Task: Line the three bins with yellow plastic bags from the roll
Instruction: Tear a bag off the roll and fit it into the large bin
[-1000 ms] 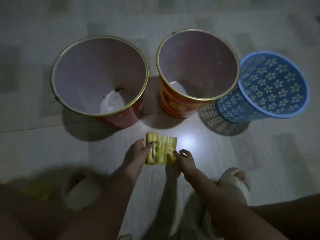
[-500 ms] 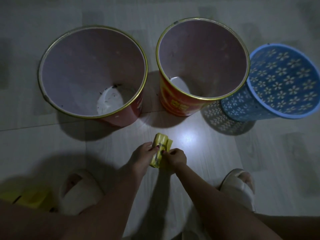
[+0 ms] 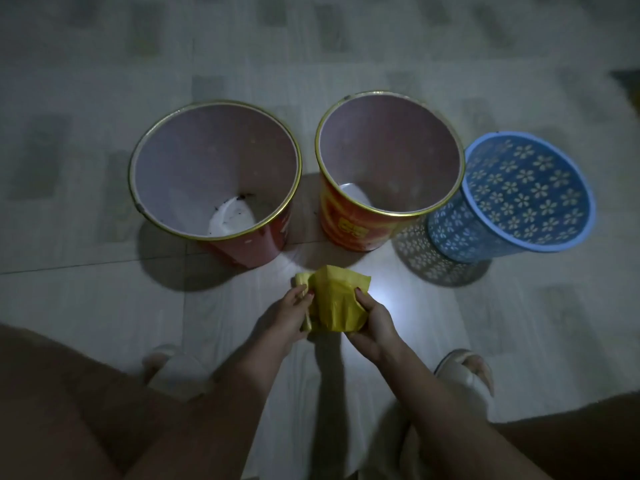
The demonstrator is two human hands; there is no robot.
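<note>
Both hands pinching the yellow bag roll (image 3: 334, 303), left hand (image 3: 289, 315) on the rolled end, right hand (image 3: 372, 318) on the loose sheet; unrolling first bag, next tear it free for the unlined bins (image 3: 214, 171) just beyond my fingertips.

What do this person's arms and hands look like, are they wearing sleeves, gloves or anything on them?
Both forearms are bare: no sleeves, gloves, watch or bracelet show. The left hand and right hand are bare too, with dark red polish on the fingernails that can be seen. No rings are visible, though the light is dim.
</note>
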